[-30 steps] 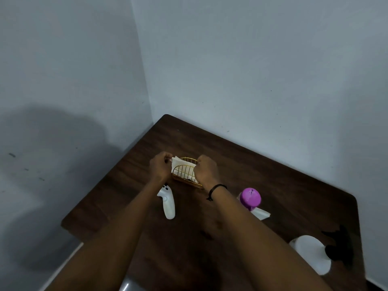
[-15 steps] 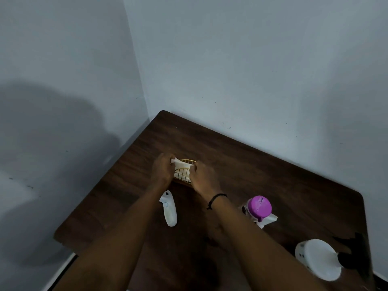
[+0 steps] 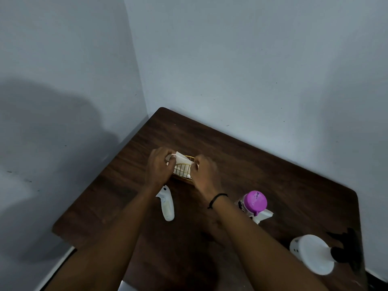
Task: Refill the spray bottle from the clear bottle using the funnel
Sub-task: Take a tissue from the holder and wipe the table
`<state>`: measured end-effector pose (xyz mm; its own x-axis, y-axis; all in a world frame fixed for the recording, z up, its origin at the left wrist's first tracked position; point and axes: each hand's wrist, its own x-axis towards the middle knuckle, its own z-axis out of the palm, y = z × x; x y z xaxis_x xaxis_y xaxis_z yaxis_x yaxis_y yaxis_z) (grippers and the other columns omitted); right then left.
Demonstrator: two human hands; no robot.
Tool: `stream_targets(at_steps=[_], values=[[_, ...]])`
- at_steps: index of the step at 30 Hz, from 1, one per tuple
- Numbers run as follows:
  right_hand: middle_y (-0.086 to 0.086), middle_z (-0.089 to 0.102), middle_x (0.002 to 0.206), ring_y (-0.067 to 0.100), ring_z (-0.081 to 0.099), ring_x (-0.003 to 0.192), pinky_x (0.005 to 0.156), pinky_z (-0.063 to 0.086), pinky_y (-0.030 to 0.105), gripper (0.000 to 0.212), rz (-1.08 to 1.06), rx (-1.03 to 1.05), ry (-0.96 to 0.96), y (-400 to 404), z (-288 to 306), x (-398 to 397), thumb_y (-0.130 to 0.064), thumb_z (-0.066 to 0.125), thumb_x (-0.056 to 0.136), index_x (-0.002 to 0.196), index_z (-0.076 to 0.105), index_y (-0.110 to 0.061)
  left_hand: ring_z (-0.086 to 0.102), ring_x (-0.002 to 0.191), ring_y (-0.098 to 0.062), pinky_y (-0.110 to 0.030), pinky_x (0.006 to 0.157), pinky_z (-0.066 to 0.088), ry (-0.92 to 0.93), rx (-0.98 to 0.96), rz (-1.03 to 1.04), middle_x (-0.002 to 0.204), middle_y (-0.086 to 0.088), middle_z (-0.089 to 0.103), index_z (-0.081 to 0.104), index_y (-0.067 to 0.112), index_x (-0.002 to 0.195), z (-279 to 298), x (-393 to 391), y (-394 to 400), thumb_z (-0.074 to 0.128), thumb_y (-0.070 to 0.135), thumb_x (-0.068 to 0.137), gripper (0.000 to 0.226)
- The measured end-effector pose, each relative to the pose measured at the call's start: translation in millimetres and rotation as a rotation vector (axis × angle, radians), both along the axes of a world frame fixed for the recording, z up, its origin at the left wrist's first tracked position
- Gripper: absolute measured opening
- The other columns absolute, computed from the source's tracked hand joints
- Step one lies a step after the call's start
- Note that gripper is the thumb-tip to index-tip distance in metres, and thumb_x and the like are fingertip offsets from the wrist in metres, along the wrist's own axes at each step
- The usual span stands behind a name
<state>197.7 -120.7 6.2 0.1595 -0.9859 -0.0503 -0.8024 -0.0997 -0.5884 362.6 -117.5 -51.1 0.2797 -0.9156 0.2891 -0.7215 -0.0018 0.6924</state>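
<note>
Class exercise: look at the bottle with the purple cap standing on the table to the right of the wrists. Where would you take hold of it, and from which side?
Probably the body of the purple-capped bottle, just under the purple cap. It stands upright and the cap is wider than a grip wants. Come from the near right with the right hand, since that side looks open; the white piece beside its base may crowd a lower grip.

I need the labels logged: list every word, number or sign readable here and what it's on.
None can be read.
Bottle with the purple cap: dark marks on its label and cap, too blurred to read.
White controller: no legible marking.
White spray bottle: no text visible.
</note>
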Motion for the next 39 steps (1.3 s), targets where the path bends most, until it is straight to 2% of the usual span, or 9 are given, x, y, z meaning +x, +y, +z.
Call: stream_targets(at_steps=[5, 10, 13, 18, 23, 29, 33, 36, 39], values=[[0.001, 0.056, 0.125, 0.017, 0.053, 0.116, 0.093, 0.051, 0.032, 0.031, 0.011, 0.023, -0.047, 1, 6, -4, -0.021, 0.057, 0.097, 0.128, 0.057, -0.018, 0.064, 0.084, -0.012, -0.023, 0.069, 0.052, 0.183, -0.046, -0.002, 0.090, 0.004, 0.067, 0.065, 0.017, 0.094, 12, -5, 0, 0.061, 0.015, 0.091, 0.006], [0.001, 0.055, 0.131, 0.019, 0.051, 0.120, 0.098, 0.049, 0.035, 0.036, 0.065, 0.020, -0.048, 0, 4, -2, -0.018, 0.060, 0.095, 0.131, 0.056, -0.018, 0.066, 0.083, -0.007, -0.007, 0.064, 0.047, 0.246, -0.058, -0.016, 0.094, 0.002, 0.069, 0.065, 0.013, 0.100, 18, -12, 6, 0.058, 0.015, 0.096, 0.009], [0.002, 0.057, 0.130, 0.020, 0.052, 0.120, 0.098, 0.051, 0.039, 0.037, 0.104, 0.021, -0.037, -1, 2, -2, -0.016, 0.062, 0.093, 0.130, 0.057, -0.018, 0.064, 0.086, -0.005, -0.005, 0.066, 0.047, 0.303, -0.086, 0.004, 0.097, 0.001, 0.068, 0.065, 0.012, 0.103, 22, -16, 7, 0.055, 0.015, 0.098, 0.011], [0.003, 0.052, 0.136, 0.021, 0.049, 0.124, 0.102, 0.048, 0.037, 0.045, 0.058, 0.027, -0.038, 0, -1, -1, -0.018, 0.064, 0.093, 0.137, 0.052, -0.019, 0.063, 0.092, -0.010, -0.002, 0.068, 0.044, 0.489, -0.100, 0.199, 0.106, -0.003, 0.067, 0.063, 0.012, 0.110, 33, -23, 3, 0.052, 0.015, 0.100, 0.015], [0.004, 0.046, 0.145, 0.020, 0.045, 0.133, 0.107, 0.046, 0.039, 0.052, -0.011, 0.064, -0.116, 1, -2, -2, -0.016, 0.064, 0.094, 0.143, 0.045, -0.018, 0.064, 0.091, -0.008, -0.003, 0.067, 0.046, 0.487, -0.149, 0.207, 0.107, -0.001, 0.067, 0.063, 0.014, 0.112, 45, -28, 2, 0.053, 0.019, 0.100, 0.016], [0.004, 0.043, 0.146, 0.021, 0.047, 0.132, 0.102, 0.052, 0.039, 0.063, -0.124, 0.113, -0.323, -4, 5, 0, -0.008, 0.068, 0.089, 0.145, 0.041, -0.018, 0.062, 0.094, -0.007, -0.005, 0.068, 0.047, 0.529, -0.228, 0.143, 0.113, 0.001, 0.064, 0.061, 0.014, 0.118, 78, -41, 1, 0.055, 0.022, 0.099, 0.022], [-0.001, 0.049, 0.141, 0.016, 0.052, 0.125, 0.097, 0.055, 0.039, 0.069, -0.202, 0.141, -0.506, -3, 10, 2, -0.012, 0.074, 0.083, 0.143, 0.041, -0.025, 0.063, 0.095, -0.007, -0.008, 0.068, 0.048, 0.590, -0.263, 0.092, 0.112, -0.002, 0.065, 0.060, 0.012, 0.117, 102, -47, 0, 0.055, 0.020, 0.099, 0.020], [-0.001, 0.053, 0.130, 0.013, 0.058, 0.112, 0.087, 0.058, 0.032, 0.067, -0.227, 0.225, -0.745, 0, 18, -2, -0.013, 0.069, 0.086, 0.144, 0.037, -0.024, 0.064, 0.097, -0.007, -0.009, 0.070, 0.049, 0.663, -0.263, 0.077, 0.109, -0.002, 0.066, 0.062, 0.009, 0.115, 118, -54, -2, 0.057, 0.016, 0.097, 0.019], [0.006, 0.058, 0.121, 0.019, 0.062, 0.104, 0.089, 0.056, 0.038, 0.062, -0.301, 0.366, -1.092, 3, 33, -6, -0.011, 0.063, 0.086, 0.143, 0.039, -0.020, 0.064, 0.096, -0.008, -0.014, 0.074, 0.051, 0.798, -0.262, 0.079, 0.104, 0.001, 0.067, 0.063, 0.010, 0.110, 132, -59, -5, 0.058, 0.012, 0.096, 0.015]])
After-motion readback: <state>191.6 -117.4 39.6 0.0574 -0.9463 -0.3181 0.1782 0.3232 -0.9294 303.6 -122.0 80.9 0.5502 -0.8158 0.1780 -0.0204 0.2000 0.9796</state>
